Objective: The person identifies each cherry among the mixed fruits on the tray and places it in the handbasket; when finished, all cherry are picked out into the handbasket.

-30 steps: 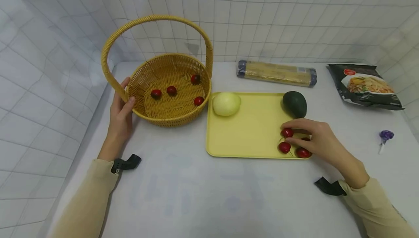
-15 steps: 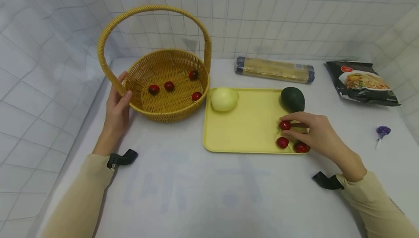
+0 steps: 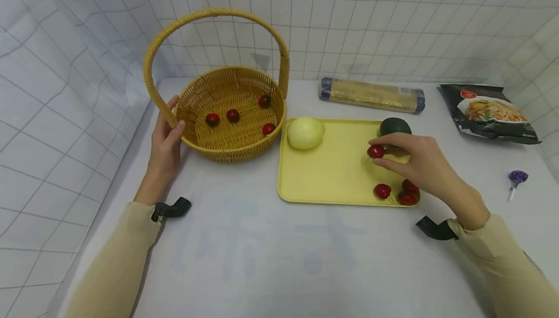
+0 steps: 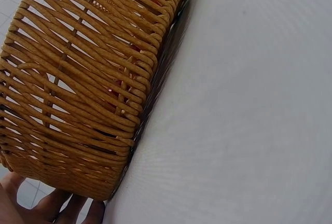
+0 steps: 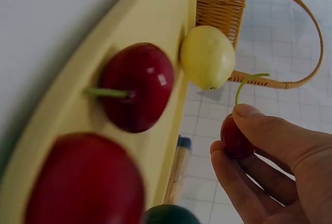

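Note:
My right hand [image 3: 421, 162] pinches a red cherry [image 3: 375, 151] between thumb and fingertips, above the right part of the yellow tray [image 3: 332, 177]. In the right wrist view the held cherry [image 5: 236, 138] has a green stem curving up. Beneath the hand, a few more cherries [image 3: 382, 191] lie in the tray's near right corner. My left hand [image 3: 166, 155] grips the left side of the yellow wicker basket [image 3: 231, 156] by the handle's foot, thumb in front. Several cherries [image 3: 233, 115] lie spread inside the basket. The left wrist view shows its woven wall [image 4: 78, 89] close up.
A pale green round fruit [image 3: 305, 132] sits in the tray's far left corner, a dark green avocado-like fruit [image 3: 395, 125] at its far right. Behind lie a noodle-like packet [image 3: 371, 95] and a black food bag [image 3: 491, 113]. A purple lollipop [image 3: 517, 177] lies right.
My right hand has lifted the cherry from the near right group and carried it up and away from the others. The left hand stays on the basket; the head view has shifted slightly.

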A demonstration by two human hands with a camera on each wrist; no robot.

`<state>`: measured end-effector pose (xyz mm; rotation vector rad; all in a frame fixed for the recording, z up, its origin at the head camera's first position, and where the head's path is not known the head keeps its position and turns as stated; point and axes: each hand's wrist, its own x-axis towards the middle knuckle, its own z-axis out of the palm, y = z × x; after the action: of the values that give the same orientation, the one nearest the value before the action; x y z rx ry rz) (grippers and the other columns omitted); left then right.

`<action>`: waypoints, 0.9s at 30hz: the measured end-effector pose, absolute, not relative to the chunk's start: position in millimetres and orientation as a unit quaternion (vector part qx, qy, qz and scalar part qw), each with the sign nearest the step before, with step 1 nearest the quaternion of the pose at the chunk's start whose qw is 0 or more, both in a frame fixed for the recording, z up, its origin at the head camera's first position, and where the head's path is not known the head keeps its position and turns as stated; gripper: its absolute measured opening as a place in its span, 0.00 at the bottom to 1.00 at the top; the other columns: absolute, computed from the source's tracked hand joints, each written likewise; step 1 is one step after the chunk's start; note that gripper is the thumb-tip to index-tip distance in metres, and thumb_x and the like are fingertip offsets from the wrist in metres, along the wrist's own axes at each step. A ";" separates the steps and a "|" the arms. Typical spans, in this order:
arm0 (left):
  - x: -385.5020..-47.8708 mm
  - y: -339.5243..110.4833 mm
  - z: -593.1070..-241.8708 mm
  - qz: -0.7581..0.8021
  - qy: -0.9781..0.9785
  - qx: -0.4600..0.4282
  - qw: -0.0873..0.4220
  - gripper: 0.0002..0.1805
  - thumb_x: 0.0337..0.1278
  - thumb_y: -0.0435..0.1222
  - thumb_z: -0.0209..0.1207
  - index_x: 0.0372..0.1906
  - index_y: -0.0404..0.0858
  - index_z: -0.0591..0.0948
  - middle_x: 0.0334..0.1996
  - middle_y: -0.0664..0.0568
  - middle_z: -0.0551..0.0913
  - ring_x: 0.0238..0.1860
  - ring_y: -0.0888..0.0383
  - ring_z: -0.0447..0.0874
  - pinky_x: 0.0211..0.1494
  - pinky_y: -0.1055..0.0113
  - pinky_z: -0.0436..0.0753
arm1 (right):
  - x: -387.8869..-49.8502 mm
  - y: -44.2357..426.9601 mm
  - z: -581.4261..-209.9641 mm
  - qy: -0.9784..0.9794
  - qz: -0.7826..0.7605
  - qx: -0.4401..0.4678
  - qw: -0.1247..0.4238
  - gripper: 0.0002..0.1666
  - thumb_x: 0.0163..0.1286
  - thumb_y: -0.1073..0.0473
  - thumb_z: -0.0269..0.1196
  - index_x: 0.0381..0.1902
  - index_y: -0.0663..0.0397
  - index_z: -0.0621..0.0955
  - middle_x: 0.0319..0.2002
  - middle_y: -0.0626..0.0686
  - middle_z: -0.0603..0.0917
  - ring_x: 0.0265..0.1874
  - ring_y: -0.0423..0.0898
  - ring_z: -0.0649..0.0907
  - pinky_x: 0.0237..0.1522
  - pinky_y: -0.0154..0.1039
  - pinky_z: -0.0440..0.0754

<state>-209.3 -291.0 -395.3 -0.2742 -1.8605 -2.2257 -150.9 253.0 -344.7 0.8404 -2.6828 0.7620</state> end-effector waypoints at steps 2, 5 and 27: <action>-208.4 -292.1 -396.1 -0.758 -0.635 -0.093 0.114 0.34 0.76 0.34 0.55 0.82 0.46 0.64 0.81 0.48 0.58 0.74 0.50 0.60 0.75 0.60 0.58 | -157.0 241.8 -336.0 -0.907 0.272 0.299 0.114 0.26 0.58 0.65 0.81 0.56 0.51 0.89 0.48 0.48 0.92 0.41 0.47 0.92 0.45 0.34 0.86; -207.4 -293.5 -397.3 -0.756 -0.637 -0.093 0.115 0.33 0.76 0.34 0.54 0.82 0.46 0.64 0.81 0.48 0.58 0.73 0.50 0.60 0.74 0.60 0.58 | -166.9 223.5 -326.4 -0.898 0.296 0.304 0.113 0.24 0.61 0.64 0.79 0.56 0.51 0.88 0.50 0.49 0.92 0.43 0.48 0.92 0.44 0.44 0.88; -207.9 -291.8 -395.2 -0.761 -0.632 -0.093 0.115 0.34 0.75 0.34 0.56 0.82 0.45 0.65 0.82 0.49 0.58 0.76 0.49 0.59 0.77 0.61 0.58 | -217.0 77.3 -300.1 -0.855 0.411 0.313 0.042 0.19 0.69 0.63 0.74 0.56 0.60 0.87 0.52 0.55 0.90 0.51 0.49 0.90 0.53 0.43 0.87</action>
<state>-207.9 -291.8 -395.2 -0.2718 -1.8533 -2.2296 -217.0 77.3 -300.1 0.9570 -2.6177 1.2571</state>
